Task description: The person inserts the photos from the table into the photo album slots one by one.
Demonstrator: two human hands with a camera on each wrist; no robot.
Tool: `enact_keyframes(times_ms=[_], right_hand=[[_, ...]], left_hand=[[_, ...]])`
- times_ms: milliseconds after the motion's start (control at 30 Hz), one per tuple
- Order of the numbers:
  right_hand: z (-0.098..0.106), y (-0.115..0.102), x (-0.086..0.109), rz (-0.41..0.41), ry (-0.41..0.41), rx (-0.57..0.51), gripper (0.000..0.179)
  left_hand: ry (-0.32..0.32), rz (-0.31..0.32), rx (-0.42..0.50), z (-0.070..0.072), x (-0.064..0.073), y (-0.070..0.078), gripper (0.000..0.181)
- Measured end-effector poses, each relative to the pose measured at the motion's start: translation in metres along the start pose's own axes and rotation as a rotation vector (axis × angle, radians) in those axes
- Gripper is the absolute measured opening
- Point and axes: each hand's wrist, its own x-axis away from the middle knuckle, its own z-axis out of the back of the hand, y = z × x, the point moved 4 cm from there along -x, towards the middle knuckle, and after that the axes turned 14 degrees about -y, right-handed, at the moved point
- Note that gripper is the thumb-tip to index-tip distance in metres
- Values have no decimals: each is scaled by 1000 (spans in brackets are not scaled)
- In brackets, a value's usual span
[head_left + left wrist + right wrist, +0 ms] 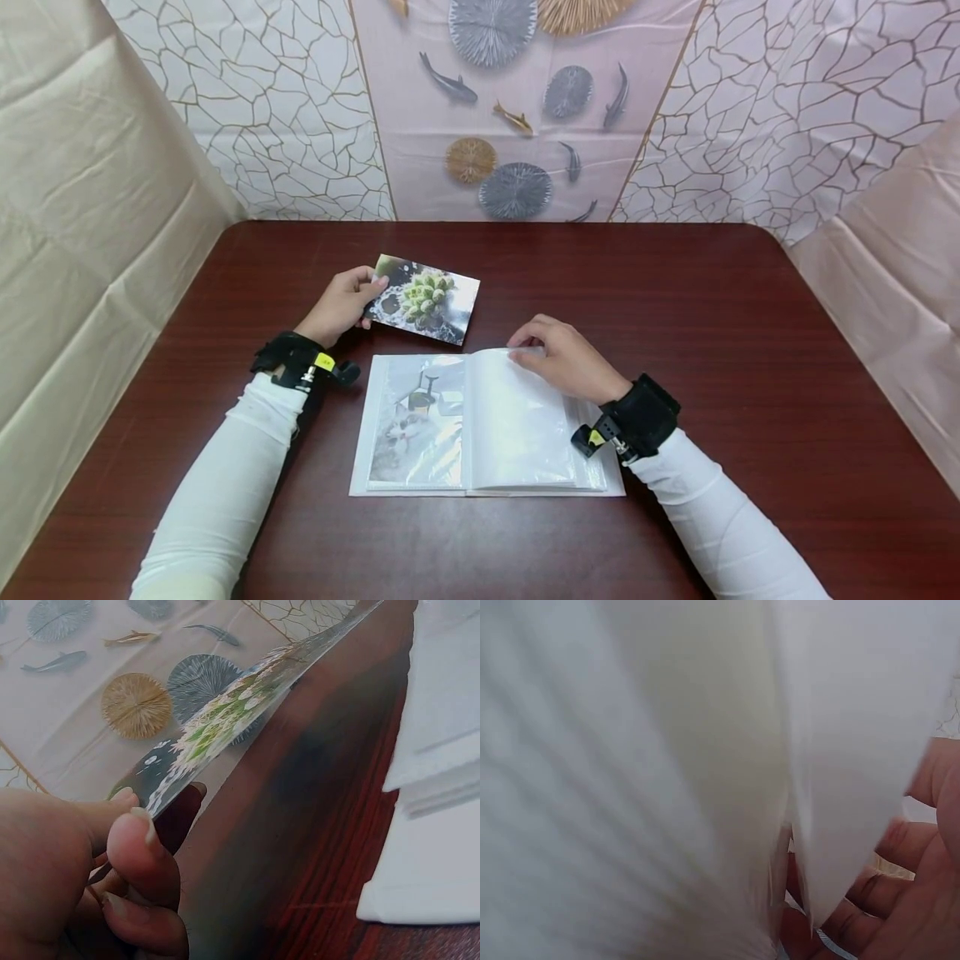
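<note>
My left hand [341, 304] pinches the left edge of a photo print [427, 300] of a green succulent, between thumb and fingers. The print is tilted above the table, beyond an open photo album [360, 433]. On the album's left page, a clear sleeve holds a pale picture [416, 425]. At the top edge of the right side, my right hand [566, 358] pinches a white album page [517, 433]. In the right wrist view that page [855, 735] stands lifted between the fingers [900, 844], with more sleeves fanned out beside it. The thumb is mostly hidden there.
The album lies on a dark reddish-brown table [712, 333] with rounded far corners. A patterned cloth [517, 108] hangs behind the far edge, and plain beige cloth [82, 233] hangs along the left side. Both wrists wear black camera straps [645, 417].
</note>
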Motion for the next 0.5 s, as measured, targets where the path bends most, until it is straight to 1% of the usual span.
enact_keyframes(times_ms=[267,367,500], right_hand=[[4,-1,0,15,96,3,11],[4,-1,0,10,104,2,10],[4,-1,0,9,92,-20,8]], left_hand=[[1,-2,-2,1,0,0,33],[0,6,-5,1,0,0,33],[0,12,-8,1,0,-2,34]])
